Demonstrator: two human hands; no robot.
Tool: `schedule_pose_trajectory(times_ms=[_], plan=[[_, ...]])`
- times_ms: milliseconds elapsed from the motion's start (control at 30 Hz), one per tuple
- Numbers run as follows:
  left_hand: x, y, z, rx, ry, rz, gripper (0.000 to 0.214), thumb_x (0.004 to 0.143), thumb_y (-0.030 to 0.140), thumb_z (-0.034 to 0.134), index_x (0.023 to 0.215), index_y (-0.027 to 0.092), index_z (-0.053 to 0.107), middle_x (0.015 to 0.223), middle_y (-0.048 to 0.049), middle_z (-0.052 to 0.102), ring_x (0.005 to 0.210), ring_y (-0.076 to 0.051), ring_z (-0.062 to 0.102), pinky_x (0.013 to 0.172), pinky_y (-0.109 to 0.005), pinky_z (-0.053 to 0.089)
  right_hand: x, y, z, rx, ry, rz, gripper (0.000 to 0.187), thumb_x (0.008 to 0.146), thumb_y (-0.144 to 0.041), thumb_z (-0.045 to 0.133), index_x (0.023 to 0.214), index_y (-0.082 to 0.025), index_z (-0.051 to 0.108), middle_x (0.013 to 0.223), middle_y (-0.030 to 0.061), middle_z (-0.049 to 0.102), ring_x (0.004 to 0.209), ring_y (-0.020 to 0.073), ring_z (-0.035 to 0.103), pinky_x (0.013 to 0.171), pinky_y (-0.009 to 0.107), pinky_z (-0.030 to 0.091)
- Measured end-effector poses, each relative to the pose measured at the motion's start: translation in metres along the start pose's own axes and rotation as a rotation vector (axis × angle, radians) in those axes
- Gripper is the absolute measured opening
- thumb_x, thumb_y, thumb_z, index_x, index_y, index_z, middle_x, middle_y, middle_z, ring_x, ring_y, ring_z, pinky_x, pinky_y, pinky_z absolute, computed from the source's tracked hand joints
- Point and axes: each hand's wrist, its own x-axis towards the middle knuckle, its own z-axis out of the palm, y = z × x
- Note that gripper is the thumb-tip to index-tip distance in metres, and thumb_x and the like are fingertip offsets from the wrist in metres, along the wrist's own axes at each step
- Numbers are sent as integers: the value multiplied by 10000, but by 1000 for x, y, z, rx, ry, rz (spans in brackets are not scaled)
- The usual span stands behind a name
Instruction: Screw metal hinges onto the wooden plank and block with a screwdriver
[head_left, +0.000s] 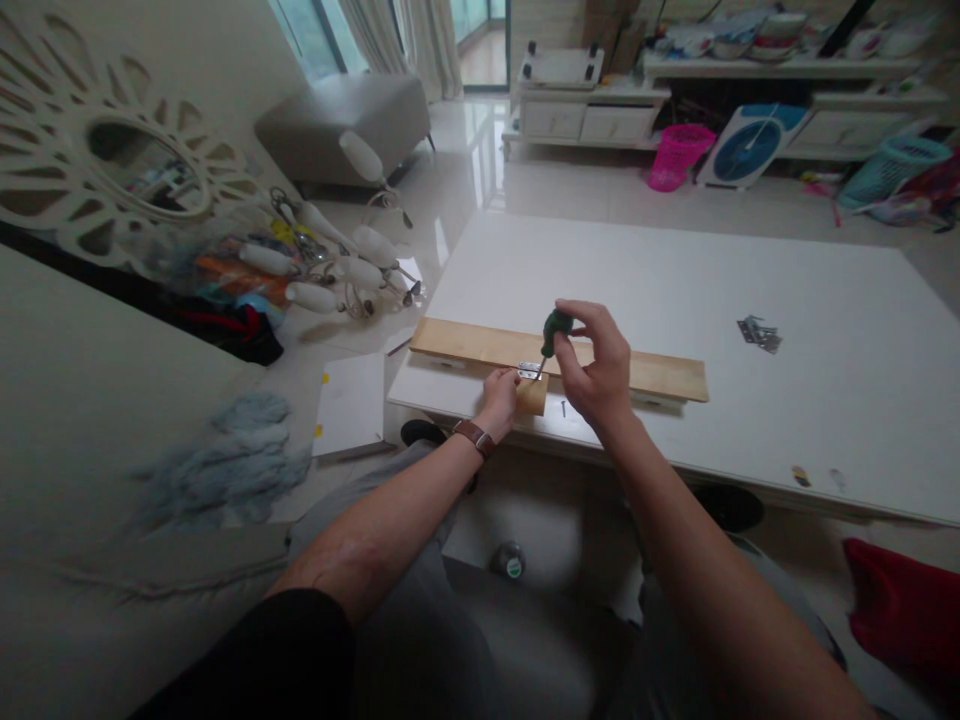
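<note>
A long light wooden board lies along the near part of the white tabletop. Against its front edge sits a small wooden block, with a silver metal hinge over the place where the two meet. The fingers of my left hand are pinched at the left end of the hinge, beside the block. My right hand grips the green handle of a screwdriver from above. Its shaft slants down to the hinge's right part; the tip is too small to make out. A loose screw lies right of the block.
More metal hinges lie in a pile on the right of the tabletop. Left on the floor are a white panel, grey cloth and a lamp with several white shades. A red object stands at lower right.
</note>
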Motion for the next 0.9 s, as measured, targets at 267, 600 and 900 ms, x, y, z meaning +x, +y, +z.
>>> schedule_pose_trajectory(times_ms=[267, 600, 900], plan=[[-1, 3, 1, 53, 20, -18, 64, 706, 143, 674, 675, 181, 633, 717, -21, 638, 742, -179, 572, 751, -318, 424, 0, 1, 0, -27, 53, 2, 320, 946, -228, 706, 1253, -317, 719, 1070, 48, 642, 983, 222, 655, 817, 414, 619], [-2, 3, 1, 75, 15, -3, 42, 715, 158, 656, 682, 180, 642, 746, -38, 654, 781, -193, 589, 757, -317, 429, 0, 1, -1, -22, 10, 9, 372, 975, -209, 637, 1316, -340, 708, 1098, 56, 656, 1017, 230, 659, 851, 436, 617], [-4, 3, 1, 64, 9, -1, 38, 728, 146, 651, 704, 174, 644, 744, -28, 655, 753, -178, 577, 734, -307, 424, 1, 0, -2, 30, -49, -30, 452, 997, -156, 546, 1394, -340, 659, 1196, 75, 697, 1100, 246, 671, 900, 457, 605]])
